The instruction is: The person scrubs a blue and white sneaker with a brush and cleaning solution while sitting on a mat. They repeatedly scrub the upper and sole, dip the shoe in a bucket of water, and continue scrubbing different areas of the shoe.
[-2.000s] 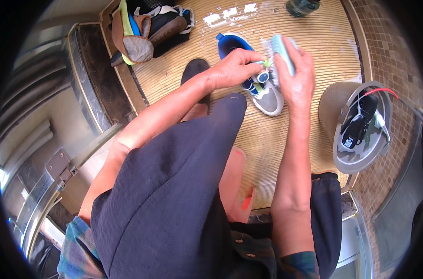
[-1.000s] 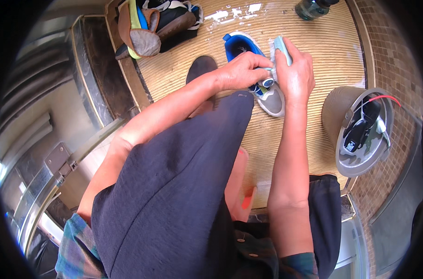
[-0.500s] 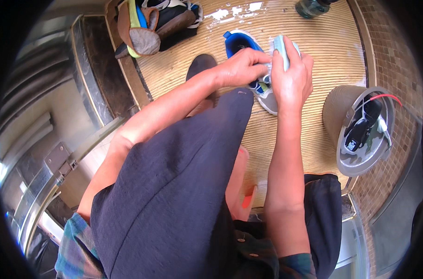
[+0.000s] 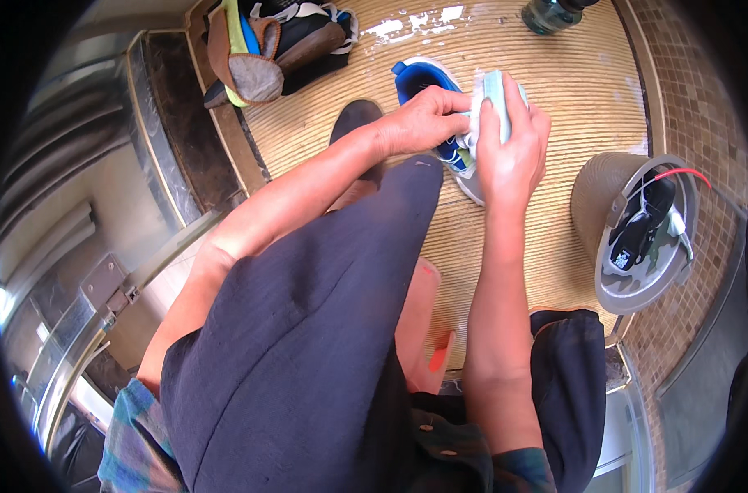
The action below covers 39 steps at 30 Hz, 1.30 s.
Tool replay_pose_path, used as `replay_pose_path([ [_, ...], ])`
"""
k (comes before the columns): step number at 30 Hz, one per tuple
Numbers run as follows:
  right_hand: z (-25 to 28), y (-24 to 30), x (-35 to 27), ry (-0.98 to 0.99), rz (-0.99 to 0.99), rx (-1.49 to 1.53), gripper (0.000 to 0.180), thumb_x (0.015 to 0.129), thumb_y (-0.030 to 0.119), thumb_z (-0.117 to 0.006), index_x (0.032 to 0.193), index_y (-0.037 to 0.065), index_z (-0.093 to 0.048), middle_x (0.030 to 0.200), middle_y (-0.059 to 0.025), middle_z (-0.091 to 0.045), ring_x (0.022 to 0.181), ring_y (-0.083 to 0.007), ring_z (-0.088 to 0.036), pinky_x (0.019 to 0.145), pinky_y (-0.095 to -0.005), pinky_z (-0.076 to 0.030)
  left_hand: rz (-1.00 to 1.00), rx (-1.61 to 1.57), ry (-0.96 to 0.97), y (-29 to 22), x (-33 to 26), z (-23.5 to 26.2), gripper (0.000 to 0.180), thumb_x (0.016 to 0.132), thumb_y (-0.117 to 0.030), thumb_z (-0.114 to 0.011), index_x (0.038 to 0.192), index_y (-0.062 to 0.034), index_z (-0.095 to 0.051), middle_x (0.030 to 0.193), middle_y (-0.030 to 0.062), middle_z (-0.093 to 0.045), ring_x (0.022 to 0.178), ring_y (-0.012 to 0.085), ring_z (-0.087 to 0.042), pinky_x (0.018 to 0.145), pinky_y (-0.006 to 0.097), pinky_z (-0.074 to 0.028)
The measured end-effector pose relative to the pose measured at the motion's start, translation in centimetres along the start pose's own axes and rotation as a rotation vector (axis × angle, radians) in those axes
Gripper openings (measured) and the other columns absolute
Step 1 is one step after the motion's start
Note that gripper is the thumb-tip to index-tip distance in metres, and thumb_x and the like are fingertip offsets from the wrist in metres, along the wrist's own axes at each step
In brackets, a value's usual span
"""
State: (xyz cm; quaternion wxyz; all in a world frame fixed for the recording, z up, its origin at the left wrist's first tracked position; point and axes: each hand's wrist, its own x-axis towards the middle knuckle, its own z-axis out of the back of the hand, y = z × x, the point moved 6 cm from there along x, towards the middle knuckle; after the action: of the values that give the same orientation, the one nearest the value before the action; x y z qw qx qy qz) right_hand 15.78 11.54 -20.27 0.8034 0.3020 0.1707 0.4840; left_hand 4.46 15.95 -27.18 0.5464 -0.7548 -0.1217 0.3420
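A blue sneaker with a white and grey sole lies on the ribbed tan floor, its heel pointing away from me. My left hand is closed at the sneaker's lace area, thumb and fingers pinching the upper there; the exact spot is covered. In my right hand is a light blue scrub brush, its white bristles facing left against the side of the shoe. White foam or bristle shows between brush and fingers. Both hands hide the sneaker's middle.
To the right a tilted grey-brown bucket with a red handle holds black and white shoes. Several shoes are piled at the upper left. A dark green bottle stands at the top right. Water puddles glisten at the far end.
My right hand and the brush have shifted slightly down and to the left along the sneaker. My left hand keeps its pinch, almost unmoved.
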Motion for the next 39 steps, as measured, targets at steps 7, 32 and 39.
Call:
replay_pose_path([
  [7, -0.2, -4.4, 3.9, 0.02, -0.061, 0.081, 0.045, 0.085, 0.031, -0.061, 0.127, 0.014, -0.06, 0.106, -0.022, -0.059, 0.096, -0.0343, -0.059, 0.086, -0.0404, -0.047, -0.044, -0.118, -0.005, -0.7, -0.4, -0.1, 0.03, 0.094, -0.008, -0.052, 0.121, -0.0016, -0.063, 0.104, 0.003, -0.068, 0.094, 0.0065, -0.059, 0.086, 0.024, -0.048],
  [32, 1.7, 1.4, -2.0, 0.023, 0.099, 0.036, 0.04, 0.082, 0.021, -0.066, 0.121, 0.015, -0.065, 0.111, -0.0199, -0.056, 0.096, -0.0356, -0.06, 0.08, -0.0429, -0.051, -0.03, -0.162, -0.079, 1.7, -0.1, 0.8, 0.03, 0.091, -0.004, -0.055, 0.119, -0.0008, -0.063, 0.099, 0.0015, -0.068, 0.087, 0.0053, -0.059, 0.08, 0.023, -0.049],
  [39, -0.4, -3.9, 2.3, 0.177, -0.032, 0.01, 0.041, 0.084, 0.022, -0.063, 0.124, 0.014, -0.062, 0.104, -0.0199, -0.059, 0.095, -0.0343, -0.06, 0.084, -0.0401, -0.048, -0.039, -0.07, -0.081, -0.3, -0.3, 0.2, 0.029, 0.092, -0.007, -0.057, 0.119, -0.0015, -0.063, 0.101, 0.0027, -0.067, 0.088, 0.0056, -0.057, 0.079, 0.024, -0.048],
])
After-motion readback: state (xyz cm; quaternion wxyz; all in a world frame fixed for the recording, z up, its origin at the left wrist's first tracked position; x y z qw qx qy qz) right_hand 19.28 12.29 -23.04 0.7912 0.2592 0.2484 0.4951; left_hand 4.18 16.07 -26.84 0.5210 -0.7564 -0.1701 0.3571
